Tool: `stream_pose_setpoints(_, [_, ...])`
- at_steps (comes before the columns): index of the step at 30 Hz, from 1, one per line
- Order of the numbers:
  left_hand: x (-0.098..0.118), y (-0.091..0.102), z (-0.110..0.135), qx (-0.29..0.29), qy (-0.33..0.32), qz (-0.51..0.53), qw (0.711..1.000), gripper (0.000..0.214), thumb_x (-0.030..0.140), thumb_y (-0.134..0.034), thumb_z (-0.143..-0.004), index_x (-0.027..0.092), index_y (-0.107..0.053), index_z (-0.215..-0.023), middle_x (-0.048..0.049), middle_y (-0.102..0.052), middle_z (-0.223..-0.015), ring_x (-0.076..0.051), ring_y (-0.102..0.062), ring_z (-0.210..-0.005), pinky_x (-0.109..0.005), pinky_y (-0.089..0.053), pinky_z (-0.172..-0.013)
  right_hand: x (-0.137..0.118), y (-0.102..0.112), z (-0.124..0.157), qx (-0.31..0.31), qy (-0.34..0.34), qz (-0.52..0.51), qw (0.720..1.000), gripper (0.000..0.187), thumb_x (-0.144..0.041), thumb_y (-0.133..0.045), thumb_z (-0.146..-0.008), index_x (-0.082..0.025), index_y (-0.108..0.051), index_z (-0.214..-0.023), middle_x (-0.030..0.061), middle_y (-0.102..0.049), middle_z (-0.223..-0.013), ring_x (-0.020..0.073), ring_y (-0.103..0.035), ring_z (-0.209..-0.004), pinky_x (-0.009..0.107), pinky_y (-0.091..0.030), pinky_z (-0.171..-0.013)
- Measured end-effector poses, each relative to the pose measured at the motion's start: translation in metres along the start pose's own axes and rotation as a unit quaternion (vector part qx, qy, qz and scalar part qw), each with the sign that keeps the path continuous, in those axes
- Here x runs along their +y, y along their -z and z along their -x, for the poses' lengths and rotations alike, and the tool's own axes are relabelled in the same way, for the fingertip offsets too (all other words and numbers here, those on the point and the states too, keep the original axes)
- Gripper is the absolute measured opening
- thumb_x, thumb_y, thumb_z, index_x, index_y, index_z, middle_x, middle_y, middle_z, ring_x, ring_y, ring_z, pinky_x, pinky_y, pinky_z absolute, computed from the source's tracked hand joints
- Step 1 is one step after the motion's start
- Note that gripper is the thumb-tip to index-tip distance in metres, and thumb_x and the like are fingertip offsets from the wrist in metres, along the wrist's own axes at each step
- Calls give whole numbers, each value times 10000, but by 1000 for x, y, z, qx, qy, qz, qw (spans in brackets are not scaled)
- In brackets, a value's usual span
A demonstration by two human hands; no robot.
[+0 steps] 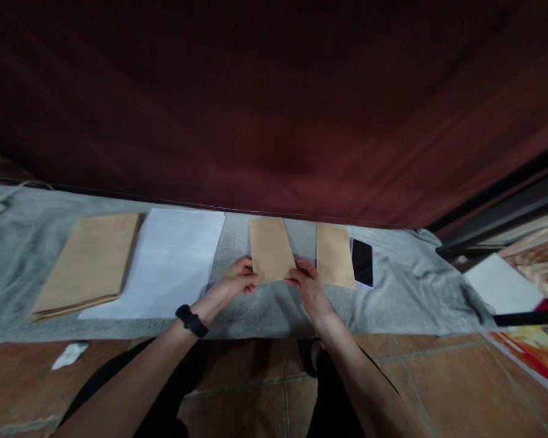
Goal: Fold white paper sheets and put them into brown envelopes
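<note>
A brown paper envelope (271,249) is between my two hands, over the grey cloth. My left hand (240,275) pinches its lower left corner. At the lower right corner, my right hand (305,281) grips it too, fingers partly hidden. Just right of that hand lies a second brown envelope (335,255), flat on the cloth. A phone (362,263) with a dark screen rests against its right side. To the left is a stack of white paper (178,261), and a thick pile of larger brown envelopes (89,261) overlaps its left edge.
A grey cloth (406,292) covers the long narrow surface. Behind it hangs a dark red curtain (274,121). A white scrap (70,354) lies on the tiled floor (237,401). At the right are a dark frame (506,213), a white sheet (503,284) and a colourful printed package (539,353).
</note>
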State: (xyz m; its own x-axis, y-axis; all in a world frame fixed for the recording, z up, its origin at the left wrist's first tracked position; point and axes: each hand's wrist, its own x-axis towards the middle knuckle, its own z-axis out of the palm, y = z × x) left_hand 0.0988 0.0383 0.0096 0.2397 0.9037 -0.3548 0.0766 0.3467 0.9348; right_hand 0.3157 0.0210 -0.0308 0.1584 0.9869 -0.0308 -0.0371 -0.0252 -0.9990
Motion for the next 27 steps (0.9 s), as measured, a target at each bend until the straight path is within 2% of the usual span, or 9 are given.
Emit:
stream_pose_setpoints(3, [-3, 6, -4, 6, 5, -23, 1000, 427, 357, -763, -630, 214, -501, -935, 83, -602, -579, -103, -558, -440, -206, -378, -451, 5, 3, -1, -1, -55, 12, 998, 452, -335, -661, -772, -204, -559, -1192, 5, -687, -850, 193, -699, -732, 346, -626, -673])
stream_pose_setpoints(6, [-8, 11, -8, 15, 8, -37, 999, 447, 323, -744, -641, 227, -472, -982, 102, -584, -566, -109, -555, -416, -200, -365, -431, 7, 1, 2, -12, 2, 197, 980, 467, -263, -590, -828, -154, -553, -1280, 35, -681, -908, 184, -673, -682, 345, -612, -608])
stream_pose_setpoints(9, [-13, 13, -10, 19, 3, -44, 999, 464, 304, -744, -646, 240, -449, -998, 118, -564, -549, -109, -540, -387, -194, -345, -407, -2, 0, 9, -2, 88, 335, 938, 449, -188, -544, -877, -144, -577, -1323, 112, -664, -1111, 229, -682, -903, 449, -603, -843])
stream_pose_setpoints(12, [-17, 15, -11, 13, 1, -52, 999, 456, 289, -742, -655, 245, -443, -996, 124, -563, -539, -107, -527, -369, -194, -340, -393, -17, -3, 17, -34, 182, 431, 883, 439, -186, -487, -951, -178, -580, -1380, 154, -597, -1351, 276, -578, -1235, 498, -486, -1067])
stream_pose_setpoints(14, [-17, 16, -11, 5, -1, -56, 998, 441, 276, -738, -662, 244, -446, -991, 125, -567, -537, -107, -528, -365, -196, -347, -393, -24, -8, 23, -92, 229, 480, 842, 455, -215, -410, -1010, -201, -535, -1447, 129, -553, -1461, 249, -507, -1352, 467, -441, -1128])
stream_pose_setpoints(17, [-16, 16, -11, -1, 1, -65, 998, 431, 257, -735, -665, 242, -452, -990, 126, -567, -532, -105, -514, -353, -201, -353, -394, -25, -19, 35, -167, 258, 518, 798, 493, -308, -367, -1057, -204, -428, -1535, 91, -420, -1599, 225, -365, -1483, 444, -353, -1202])
stream_pose_setpoints(21, [-14, 16, -9, 17, 1, -117, 993, 393, 234, -702, -715, 237, -476, -1036, 114, -565, -540, -121, -506, -358, -218, -356, -406, -14, -25, 47, -196, 278, 561, 755, 592, -434, -414, -1050, -154, -359, -1569, 133, -312, -1645, 262, -297, -1520, 467, -266, -1240])
stream_pose_setpoints(24, [-10, 16, -5, 64, -37, -225, 972, 343, 225, -667, -782, 228, -527, -1096, 76, -575, -566, -164, -573, -446, -252, -403, -471, -10, -25, 49, -192, 278, 577, 743, 621, -460, -414, -1047, -148, -335, -1578, 143, -315, -1639, 266, -296, -1521, 468, -267, -1238])
stream_pose_setpoints(27, [-3, 11, 0, 145, -117, -361, 914, 277, 254, -602, -879, 208, -595, -1152, -34, -681, -764, -230, -692, -727, -321, -503, -687, -10, -26, 48, -192, 276, 579, 743, 617, -454, -391, -1053, -145, -320, -1583, 139, -315, -1638, 260, -295, -1522, 473, -274, -1236])
